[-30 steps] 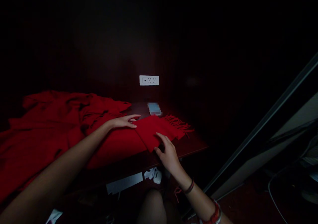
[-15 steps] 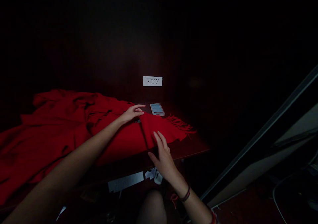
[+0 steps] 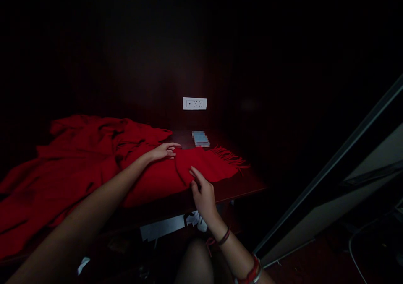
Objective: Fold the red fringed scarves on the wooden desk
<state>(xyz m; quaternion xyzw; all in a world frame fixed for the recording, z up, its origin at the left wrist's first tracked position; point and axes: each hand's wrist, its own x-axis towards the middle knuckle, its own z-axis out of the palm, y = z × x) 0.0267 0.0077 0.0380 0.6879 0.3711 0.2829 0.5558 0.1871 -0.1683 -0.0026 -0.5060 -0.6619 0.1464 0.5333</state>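
Observation:
A red fringed scarf lies spread on a dark wooden shelf, bunched up toward the left. Its right end forms a flat band with a fold line, and the fringe points right. My left hand is at the far edge of the scarf by that fold, fingers stretched out and thumb close to the cloth. At the near side, my right hand has its fingers extended over the band, thumb apart from them. Neither hand visibly grips the cloth.
Behind the scarf lies a phone-like flat object, partly blurred out. A white socket panel is on the dark back wall. Below the shelf edge are papers and a small white object. A pale-edged panel slants at right.
My left hand has moved slightly left and nearer along the fold. My right hand's fingers have drawn a little closer together, lower on the band. The camera view has shifted slightly.

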